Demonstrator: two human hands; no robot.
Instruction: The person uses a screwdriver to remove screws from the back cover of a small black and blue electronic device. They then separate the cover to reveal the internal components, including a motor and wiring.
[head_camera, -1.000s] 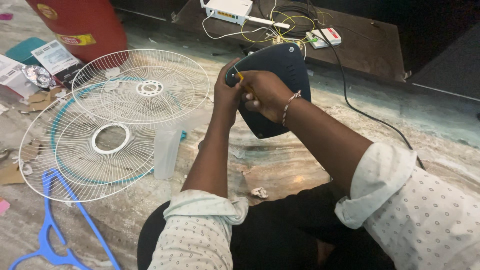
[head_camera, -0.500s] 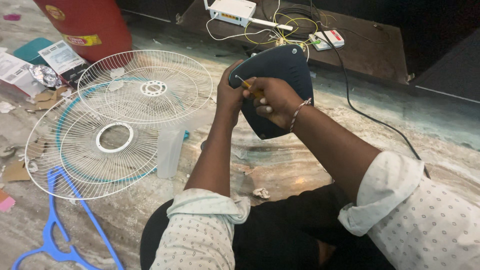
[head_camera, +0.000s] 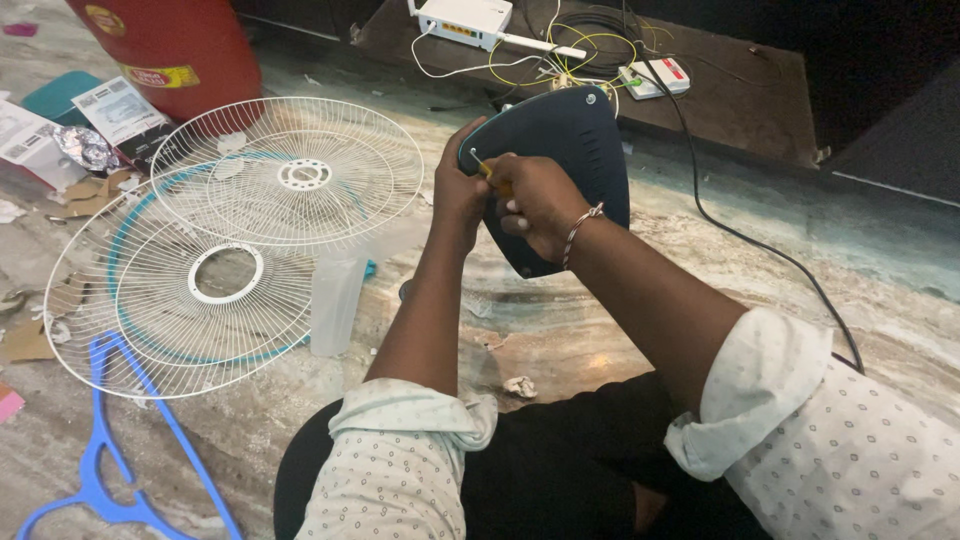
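Fingers of the left hand (head_camera: 458, 192) curl around the left edge of a dark blue fan base (head_camera: 565, 170), which is held tilted up off the marbled floor (head_camera: 800, 250). The right hand (head_camera: 535, 200) is closed around a yellow-handled screwdriver (head_camera: 487, 171) whose tip meets the base near that edge. Two white wire fan guards (head_camera: 290, 175) lie overlapping on the floor to the left, with a blue plastic hanger (head_camera: 100, 440) just beside them. A red cylinder (head_camera: 170, 50) stands beyond the guards.
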